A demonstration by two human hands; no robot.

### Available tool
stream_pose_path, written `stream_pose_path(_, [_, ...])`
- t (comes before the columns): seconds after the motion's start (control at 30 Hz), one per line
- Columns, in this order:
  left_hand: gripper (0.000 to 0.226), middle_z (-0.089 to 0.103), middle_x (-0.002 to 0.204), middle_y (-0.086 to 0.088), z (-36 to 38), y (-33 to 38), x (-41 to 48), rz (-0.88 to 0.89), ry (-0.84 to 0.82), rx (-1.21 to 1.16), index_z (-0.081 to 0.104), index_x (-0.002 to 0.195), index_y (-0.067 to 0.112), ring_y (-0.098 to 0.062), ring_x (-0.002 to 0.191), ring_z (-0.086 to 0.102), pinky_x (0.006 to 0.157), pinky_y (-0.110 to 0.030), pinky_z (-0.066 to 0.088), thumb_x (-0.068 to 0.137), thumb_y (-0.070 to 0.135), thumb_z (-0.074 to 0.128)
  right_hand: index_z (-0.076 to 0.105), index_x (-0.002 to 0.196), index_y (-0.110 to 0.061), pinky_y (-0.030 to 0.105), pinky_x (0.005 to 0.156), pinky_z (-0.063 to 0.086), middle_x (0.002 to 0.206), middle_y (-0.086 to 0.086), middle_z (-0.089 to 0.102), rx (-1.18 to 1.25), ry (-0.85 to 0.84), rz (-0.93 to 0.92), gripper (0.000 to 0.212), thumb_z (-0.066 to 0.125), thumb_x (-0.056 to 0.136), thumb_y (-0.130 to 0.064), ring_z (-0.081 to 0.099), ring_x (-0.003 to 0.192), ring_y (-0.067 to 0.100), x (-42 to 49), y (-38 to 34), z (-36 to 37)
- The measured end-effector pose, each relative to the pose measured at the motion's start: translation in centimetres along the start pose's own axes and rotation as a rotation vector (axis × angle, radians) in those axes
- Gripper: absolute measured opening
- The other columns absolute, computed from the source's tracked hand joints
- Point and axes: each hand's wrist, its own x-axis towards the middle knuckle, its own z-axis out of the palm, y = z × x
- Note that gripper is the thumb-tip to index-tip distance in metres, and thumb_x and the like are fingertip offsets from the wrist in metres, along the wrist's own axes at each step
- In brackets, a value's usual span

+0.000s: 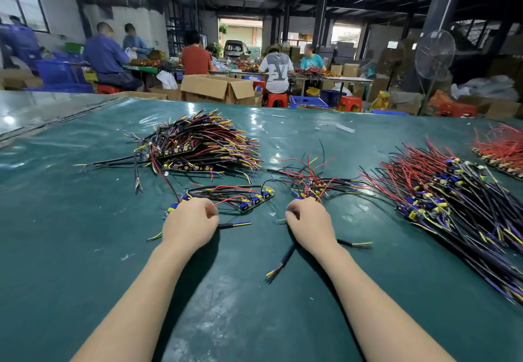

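A: Where's the strip?
B: The strip [254,201] of boards lies on the mat [85,248] just beyond our left hand [189,224], with wires looped over it.
A: Our grip?
B: Our left fingers are curled, thumb and forefinger pinching a red wire [226,199] that rises off the strip. Our right hand [308,225], right of the strip, is curled at the near edge of a small tangle [314,183]. Black cables [283,259] run out from under it, but we cannot tell whether it grasps anything.
A: Around it?
B: Behind the strip sits a big heap [198,146]. Far right of it lies a long pile [441,200], and beyond that a red bunch [501,149].
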Motion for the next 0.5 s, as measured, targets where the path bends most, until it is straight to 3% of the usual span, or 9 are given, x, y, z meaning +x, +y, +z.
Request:
stream_pose_path(0.13, [0.011, 0.061, 0.074, 0.012, -0.3, 0.3, -0.3, 0.158, -0.209, 0.010, 0.061, 0.083, 0.028, -0.013, 0.077, 0.055, 0.066, -0.024, 0.038, 0.083, 0.038, 0.061, 0.059, 0.118, -0.022, 0.030, 0.097, 0.029, 0.130, -0.001, 0.047, -0.107, 0.031, -0.144, 0.032, 0.051, 0.088, -0.029, 0.038, 0.123, 0.020, -0.4, -0.8, 0.3])
stream_pose_path(0.23, [0.001, 0.054, 0.065, 0.016, -0.4, 0.6, -0.6, 0.250, -0.254, -0.012, 0.061, 0.081, 0.026, -0.010, 0.069, 0.051, 0.064, -0.023, 0.035, 0.082, 0.026, 0.061, 0.060, 0.115, -0.026, 0.032, 0.094, 0.029, 0.124, -0.003, 0.053, -0.141, -0.050, -0.314, 0.030, 0.050, 0.089, -0.036, 0.040, 0.118, 0.020, -1.0, -2.0, 0.7])
stream_pose_path(0.37, [0.007, 0.052, 0.065, 0.012, 0.1, 1.4, -1.2, 0.386, -0.239, -0.039, 0.063, 0.080, 0.021, -0.014, 0.072, 0.050, 0.063, -0.024, 0.033, 0.086, 0.021, 0.060, 0.064, 0.105, -0.027, 0.031, 0.084, 0.021, 0.113, -0.004, 0.057, -0.139, -0.163, -0.463, 0.027, 0.050, 0.089, -0.044, 0.040, 0.114, 0.019, -1.9, -3.0, 0.8])
stream_pose_path(0.43, [0.007, 0.056, 0.070, 0.008, 0.3, 1.9, -1.4, 0.412, -0.149, -0.104, 0.067, 0.082, 0.016, -0.017, 0.077, 0.053, 0.068, -0.025, 0.036, 0.085, 0.015, 0.061, 0.065, 0.103, -0.025, 0.029, 0.079, 0.017, 0.111, -0.005, 0.057, -0.177, -0.107, -0.494, 0.024, 0.050, 0.090, -0.040, 0.040, 0.112, 0.018, -1.8, -3.0, 0.7])
stream_pose_path(0.5, [0.011, 0.065, 0.084, 0.000, 0.0, 1.7, -1.3, 0.320, 0.093, -0.157, 0.070, 0.085, 0.013, -0.023, 0.088, 0.057, 0.078, -0.029, 0.042, 0.081, 0.010, 0.061, 0.066, 0.099, -0.022, 0.029, 0.081, 0.021, 0.106, -0.004, 0.058, -0.142, -0.019, -0.442, 0.023, 0.050, 0.091, -0.036, 0.043, 0.106, 0.018, -1.8, -2.8, 0.4])
